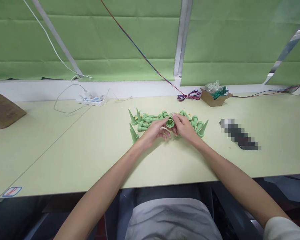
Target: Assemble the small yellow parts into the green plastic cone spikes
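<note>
In front of me, a green plastic watering spike (170,123) is held with its round open end turned toward me. My left hand (155,132) is closed on its left side with thumb and index finger, the other fingers loosely curled below. My right hand (184,125) pinches it from the upper right. Its far end is hidden behind the hands. More green spikes lie around both hands; one cone (132,117) stands upright at the left, and another cone (203,129) leans at the right. Small yellowish bits show among the pieces behind.
A small cardboard box (213,98) with clear plastic and green material stands at the back, beside a coiled red-and-blue cable (189,96). A white power strip (92,100) is at back left, a brown paper bag (5,111) far left. A dark pixelated object (240,135) lies right.
</note>
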Motion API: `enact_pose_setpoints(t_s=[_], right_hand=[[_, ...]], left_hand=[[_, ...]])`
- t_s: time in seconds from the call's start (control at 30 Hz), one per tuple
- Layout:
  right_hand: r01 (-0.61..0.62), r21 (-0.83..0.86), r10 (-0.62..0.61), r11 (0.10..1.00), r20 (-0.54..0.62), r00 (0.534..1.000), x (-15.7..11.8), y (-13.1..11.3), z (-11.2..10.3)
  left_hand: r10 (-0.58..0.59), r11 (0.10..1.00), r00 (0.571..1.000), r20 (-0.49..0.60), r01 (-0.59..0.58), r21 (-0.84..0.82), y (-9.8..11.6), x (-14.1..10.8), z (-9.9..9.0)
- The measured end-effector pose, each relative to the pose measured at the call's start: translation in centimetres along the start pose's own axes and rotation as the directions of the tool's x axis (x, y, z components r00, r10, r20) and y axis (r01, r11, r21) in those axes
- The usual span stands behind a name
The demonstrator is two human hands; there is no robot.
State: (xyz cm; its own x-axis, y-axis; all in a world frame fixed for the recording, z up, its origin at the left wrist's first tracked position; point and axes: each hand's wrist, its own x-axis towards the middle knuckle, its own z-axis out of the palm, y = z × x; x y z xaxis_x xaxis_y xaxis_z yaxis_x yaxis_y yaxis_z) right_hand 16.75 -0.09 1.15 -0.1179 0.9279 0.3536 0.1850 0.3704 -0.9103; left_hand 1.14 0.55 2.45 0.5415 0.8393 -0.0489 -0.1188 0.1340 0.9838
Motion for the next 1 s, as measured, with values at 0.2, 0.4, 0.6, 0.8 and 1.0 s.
enact_pose_setpoints(t_s=[0.2,0.4,0.6,0.8,1.0], right_hand=[[-0.025,0.008,0.025,1.0,-0.006,1.0,0.04,0.06,-0.02],[-0.032,-0.012,0.032,0.999,-0.008,0.999,0.03,0.03,-0.05],[-0.012,-0.075,0.011,0.997,-0.02,1.0,0.01,0.11,-0.08],[0.01,-0.094,-0.013,0.996,-0.03,0.999,-0.02,0.08,-0.01],[0.002,-0.162,-0.004,0.987,-0.013,1.0,0.0,0.01,-0.2]], left_hand=[[0.024,1.0,0.999,-0.022,-0.024,0.011,-0.25,0.17,-0.05],[0.041,0.998,0.998,-0.038,-0.039,0.048,-0.46,0.26,-0.15],[0.054,0.994,0.998,-0.033,-0.051,0.1,-0.44,0.18,-0.15],[0.052,0.975,0.998,-0.023,-0.046,0.216,-0.08,-0.01,0.09],[0.099,0.889,0.995,0.009,-0.093,0.447,-0.84,0.39,-0.52]])
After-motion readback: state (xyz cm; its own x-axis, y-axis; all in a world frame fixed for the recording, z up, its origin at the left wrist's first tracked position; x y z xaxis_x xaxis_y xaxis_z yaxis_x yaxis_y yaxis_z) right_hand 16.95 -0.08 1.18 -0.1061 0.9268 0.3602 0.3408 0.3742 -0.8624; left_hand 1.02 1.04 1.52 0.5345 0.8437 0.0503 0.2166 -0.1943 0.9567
